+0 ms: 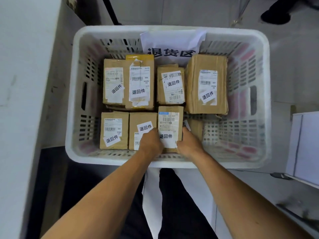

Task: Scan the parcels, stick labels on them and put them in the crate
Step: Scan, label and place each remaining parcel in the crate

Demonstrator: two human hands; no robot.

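Both hands down inside white crate [76, 94], front row. Left hand [150, 144] and right hand [188, 144] grip cardboard parcel [170, 118] by its two sides, fingers curled round edges. White label [166, 138] on its top face. Six more labelled parcels around it, touching. Paper sign [172, 44] on crate's far wall

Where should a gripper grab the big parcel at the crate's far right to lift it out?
Take the big parcel by its left and right side faces, coming from above. It lies flat, label up; the crate leaves room on its right, and a narrow gap on its left.
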